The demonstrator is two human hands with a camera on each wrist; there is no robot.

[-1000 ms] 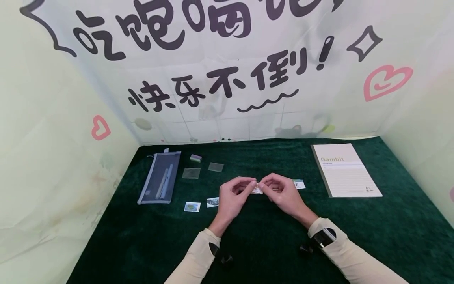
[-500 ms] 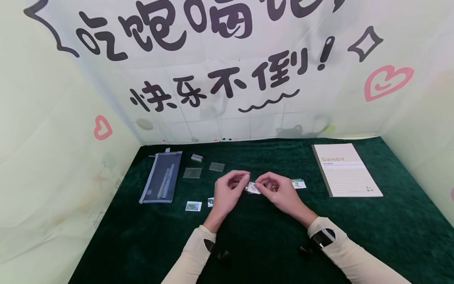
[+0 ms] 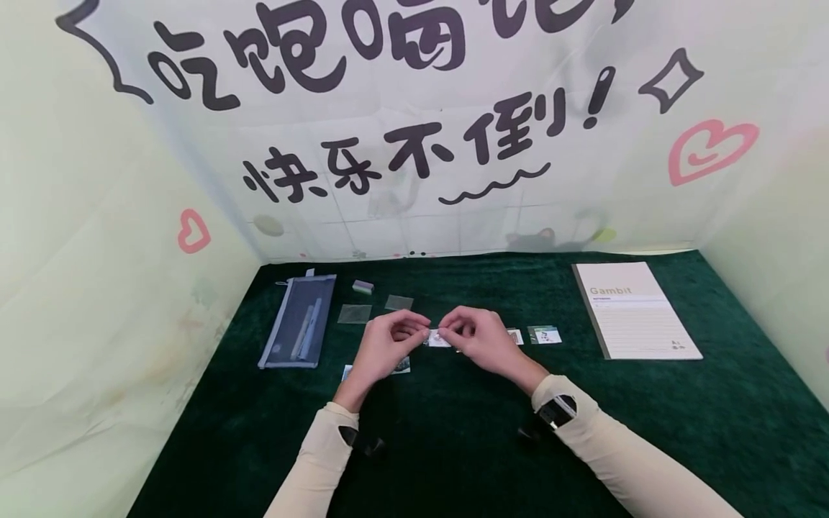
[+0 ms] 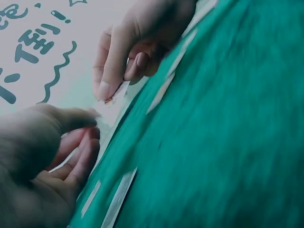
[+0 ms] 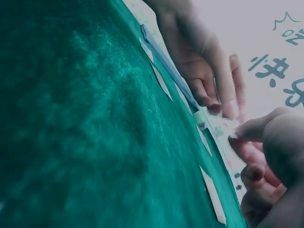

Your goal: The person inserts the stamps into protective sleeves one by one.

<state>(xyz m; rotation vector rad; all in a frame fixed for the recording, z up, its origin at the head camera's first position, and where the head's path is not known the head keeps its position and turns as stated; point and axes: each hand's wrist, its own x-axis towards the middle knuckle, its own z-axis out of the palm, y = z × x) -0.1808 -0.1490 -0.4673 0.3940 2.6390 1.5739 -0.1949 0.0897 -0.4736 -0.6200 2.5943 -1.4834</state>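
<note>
A small white printed card [image 3: 440, 339] is held up between the two hands, over the middle of the dark green cloth. My left hand [image 3: 387, 347] pinches its left edge between thumb and fingers. At the opposite edge, my right hand [image 3: 482, 342] pinches it with thumb and forefinger. The fingertips cover part of the print. A picture card [image 3: 401, 365] lies partly under the left hand, and another card [image 3: 346, 371] peeks out beside that wrist. Just right of the right hand lie a partly hidden card [image 3: 515, 336] and a card with a drawing [image 3: 547, 335].
Two clear plastic pieces [image 3: 355, 314] lie beyond the left hand, near a small eraser-like block [image 3: 363, 287]. A mesh pencil case [image 3: 298, 321] with pens is at the far left. A notebook [image 3: 637, 309] lies at the right, and a printed backdrop [image 3: 414, 216] stands behind.
Both hands have shifted left with the card between them. The card showed more at half a second ago. A card by the right hand has come into sight; those on the left are more covered.
</note>
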